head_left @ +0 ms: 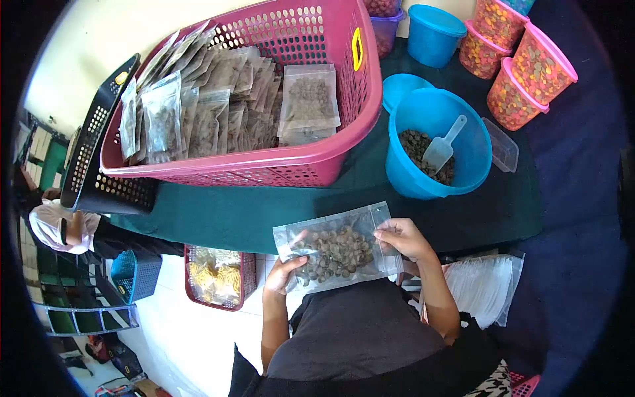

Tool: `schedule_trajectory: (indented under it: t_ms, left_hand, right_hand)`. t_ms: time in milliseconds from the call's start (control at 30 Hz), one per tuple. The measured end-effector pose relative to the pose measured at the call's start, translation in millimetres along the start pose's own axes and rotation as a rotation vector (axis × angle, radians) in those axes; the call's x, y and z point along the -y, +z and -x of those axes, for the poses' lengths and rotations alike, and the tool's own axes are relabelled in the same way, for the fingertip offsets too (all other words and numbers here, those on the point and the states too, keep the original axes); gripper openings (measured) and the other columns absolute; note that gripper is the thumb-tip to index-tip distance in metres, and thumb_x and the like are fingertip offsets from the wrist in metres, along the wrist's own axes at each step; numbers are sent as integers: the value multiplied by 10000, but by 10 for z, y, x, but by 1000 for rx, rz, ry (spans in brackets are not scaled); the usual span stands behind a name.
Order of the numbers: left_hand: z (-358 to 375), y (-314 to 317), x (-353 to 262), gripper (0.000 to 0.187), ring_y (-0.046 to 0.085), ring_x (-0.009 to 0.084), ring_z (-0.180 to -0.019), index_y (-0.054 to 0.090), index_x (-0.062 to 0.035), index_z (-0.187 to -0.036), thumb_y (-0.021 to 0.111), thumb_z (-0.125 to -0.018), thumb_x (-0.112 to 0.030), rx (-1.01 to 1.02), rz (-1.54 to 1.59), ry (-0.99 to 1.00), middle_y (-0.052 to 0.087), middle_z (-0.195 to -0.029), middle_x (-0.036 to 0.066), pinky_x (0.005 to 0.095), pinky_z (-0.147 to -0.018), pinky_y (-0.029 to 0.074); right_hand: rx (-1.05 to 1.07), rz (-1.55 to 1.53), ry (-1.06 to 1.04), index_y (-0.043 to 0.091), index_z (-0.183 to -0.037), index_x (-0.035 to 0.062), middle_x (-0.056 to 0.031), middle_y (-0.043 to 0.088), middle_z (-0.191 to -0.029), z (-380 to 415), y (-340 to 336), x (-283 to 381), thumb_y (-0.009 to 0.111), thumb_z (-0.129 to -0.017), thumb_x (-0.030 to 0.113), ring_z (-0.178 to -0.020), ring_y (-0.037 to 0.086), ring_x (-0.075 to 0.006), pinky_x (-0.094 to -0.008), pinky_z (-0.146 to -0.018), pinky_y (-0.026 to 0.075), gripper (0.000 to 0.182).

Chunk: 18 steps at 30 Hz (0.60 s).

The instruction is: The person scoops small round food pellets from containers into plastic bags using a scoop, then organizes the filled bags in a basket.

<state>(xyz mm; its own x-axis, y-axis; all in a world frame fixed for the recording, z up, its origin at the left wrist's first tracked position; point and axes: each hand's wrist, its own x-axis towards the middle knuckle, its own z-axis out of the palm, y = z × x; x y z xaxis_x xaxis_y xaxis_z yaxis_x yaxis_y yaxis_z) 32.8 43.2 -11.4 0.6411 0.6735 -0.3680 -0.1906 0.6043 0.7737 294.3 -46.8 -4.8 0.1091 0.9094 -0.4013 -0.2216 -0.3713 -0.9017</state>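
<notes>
A clear plastic pouch (340, 255) part-filled with small dark brown pieces lies nearly flat in front of my body. My left hand (286, 273) grips its lower left side, with some fingers behind the plastic. At the pouch's right end, my right hand (402, 238) pinches the edge between thumb and fingers. Beyond it on the table stands a blue tub (440, 152) holding similar dark pieces, with a clear scoop (444, 145) resting in them. Left of the tub, a pink basket (264, 159) holds many filled pouches (307, 106) packed upright and stacked.
Tubs of colourful pieces (516, 99) and a lidded blue tub (433, 36) stand at the back right. A black basket (99, 132) leans at the left. Below it are a floor basket of packs (218, 278) and a person (63, 225). Empty bags (483, 288) lie at right.
</notes>
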Motion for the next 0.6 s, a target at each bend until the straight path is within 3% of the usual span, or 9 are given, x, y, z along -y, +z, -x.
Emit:
schedule_trajectory:
  t_ms: [267,400,433,600]
  left_hand:
    - [38,-10,-39,646,486,144,-902,355,-18,-1218,612,-626,-53,-109,40,7,512,-991,66,257,-828,354]
    - [53,-67,-36,651,498,157,-908,347,-18,-1220,611,-625,-51,-57,66,15,507,-1026,81,273,-807,384]
    - [57,-40,-48,654,500,158,-906,347,-18,-1220,611,-623,-50,-80,52,46,501,-1038,85,272,-804,387]
    - [113,-32,-110,649,495,160,-919,348,-23,-1222,605,-626,-37,-80,55,84,485,-1067,93,266,-818,379]
  right_hand:
    - [259,-12,101,519,-928,-42,-87,572,-801,64,-70,113,577,-754,66,-703,577,-143,-274,-625,495,213]
    - [210,-22,72,529,-877,-29,-70,573,-744,45,-1,18,576,-733,28,-656,569,-124,-248,-604,481,162]
    - [210,-25,47,523,-854,-16,-55,561,-714,47,16,-18,574,-725,14,-612,547,-106,-227,-549,454,141]
    - [123,78,-6,510,-832,0,-50,553,-722,70,163,-98,574,-724,35,-609,535,-107,-233,-541,430,130]
